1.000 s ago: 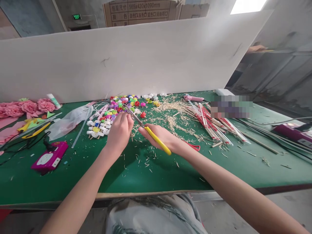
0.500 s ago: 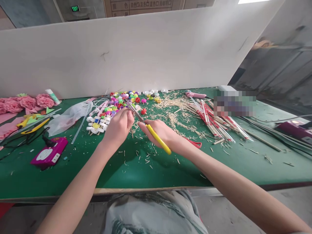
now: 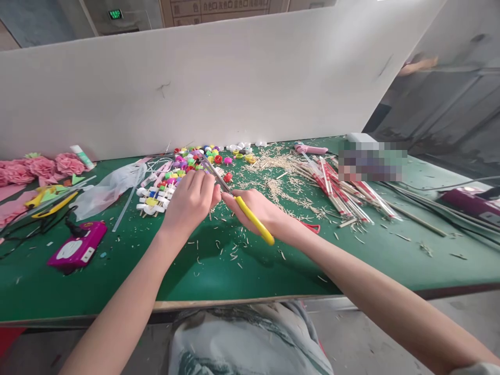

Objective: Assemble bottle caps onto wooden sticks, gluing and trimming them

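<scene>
My right hand point(image 3: 255, 211) is wrapped round a pair of scissors with a yellow handle point(image 3: 253, 221), the metal blades point(image 3: 216, 176) pointing forward and left. Close beside the blades, my left hand point(image 3: 193, 195) is closed with its fingers curled; a thin stick shows faintly just below its fingertips, mostly hidden by the hand. Behind both hands lies a heap of small coloured plastic caps point(image 3: 213, 152). Left of my left hand sits a cluster of white and yellow caps joined with sticks point(image 3: 151, 202).
Wood shavings point(image 3: 273, 182) are strewn over the green table point(image 3: 230, 284). Sticks in red-and-clear wrappers point(image 3: 344, 192) and a pink glue gun point(image 3: 310, 149) lie to the right. At left are a purple power box point(image 3: 78, 247), a plastic bag point(image 3: 111, 190) and pink paper flowers point(image 3: 42, 167).
My left hand has turned slightly and its fingers cover more of the blades' side. The scissors have stayed in my right hand. The whole view has shifted a little.
</scene>
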A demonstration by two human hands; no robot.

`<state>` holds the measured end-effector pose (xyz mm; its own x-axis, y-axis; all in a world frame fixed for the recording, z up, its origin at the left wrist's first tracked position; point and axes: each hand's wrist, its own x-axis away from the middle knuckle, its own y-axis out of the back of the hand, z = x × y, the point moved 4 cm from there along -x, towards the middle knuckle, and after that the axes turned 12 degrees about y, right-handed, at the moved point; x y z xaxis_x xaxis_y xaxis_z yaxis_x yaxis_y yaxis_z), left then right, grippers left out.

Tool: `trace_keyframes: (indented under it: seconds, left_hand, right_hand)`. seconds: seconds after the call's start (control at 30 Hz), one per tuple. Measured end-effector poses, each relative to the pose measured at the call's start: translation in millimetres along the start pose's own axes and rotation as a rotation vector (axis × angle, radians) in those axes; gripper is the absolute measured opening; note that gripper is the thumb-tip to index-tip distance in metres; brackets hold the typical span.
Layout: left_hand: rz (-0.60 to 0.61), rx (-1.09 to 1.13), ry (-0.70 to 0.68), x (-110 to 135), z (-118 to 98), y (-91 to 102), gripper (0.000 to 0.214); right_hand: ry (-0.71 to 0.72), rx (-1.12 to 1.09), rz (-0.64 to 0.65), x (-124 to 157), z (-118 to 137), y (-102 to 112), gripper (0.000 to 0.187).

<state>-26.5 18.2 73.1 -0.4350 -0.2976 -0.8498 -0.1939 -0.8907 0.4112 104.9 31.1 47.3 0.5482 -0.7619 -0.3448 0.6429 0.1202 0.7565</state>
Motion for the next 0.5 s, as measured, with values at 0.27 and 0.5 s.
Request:
trace_keyframes:
  seconds: [0.27,0.5]
  left_hand:
    - [0.008,0.302,0.258,1.8,9.8,2.4,0.024]
    - [0.224,0.659,0.618,-0.1,14.8,-3.4,0.029]
  right_hand:
    - [-0.018,-0.152,0.053,4.2,-6.1,-7.9,0.045]
    - [-0.042,-0.071,0.043,1.7,-2.8,-7.2,0.039]
